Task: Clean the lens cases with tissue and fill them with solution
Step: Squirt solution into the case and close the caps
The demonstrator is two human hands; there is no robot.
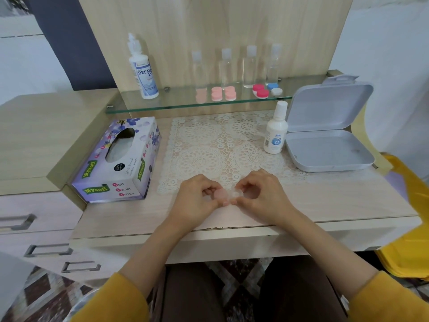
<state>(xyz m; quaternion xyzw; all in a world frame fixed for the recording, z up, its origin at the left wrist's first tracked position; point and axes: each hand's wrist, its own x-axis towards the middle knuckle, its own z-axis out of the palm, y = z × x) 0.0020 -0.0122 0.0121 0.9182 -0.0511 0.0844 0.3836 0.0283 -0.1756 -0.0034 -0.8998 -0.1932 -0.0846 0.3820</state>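
A small lens case with a pale pink cap and a clear well is held between both hands just above the desk's front edge. My left hand pinches the pink side and my right hand pinches the clear side. A purple tissue box lies to the left of my hands. A small white solution bottle stands at the right of the lace mat. More lens cases, pink and red-and-blue, sit on the glass shelf.
A tall white solution bottle and several clear empty bottles stand on the glass shelf. An open grey box lies at the right. Drawers with handles are at the lower left. Yellow cloth hangs at the right edge.
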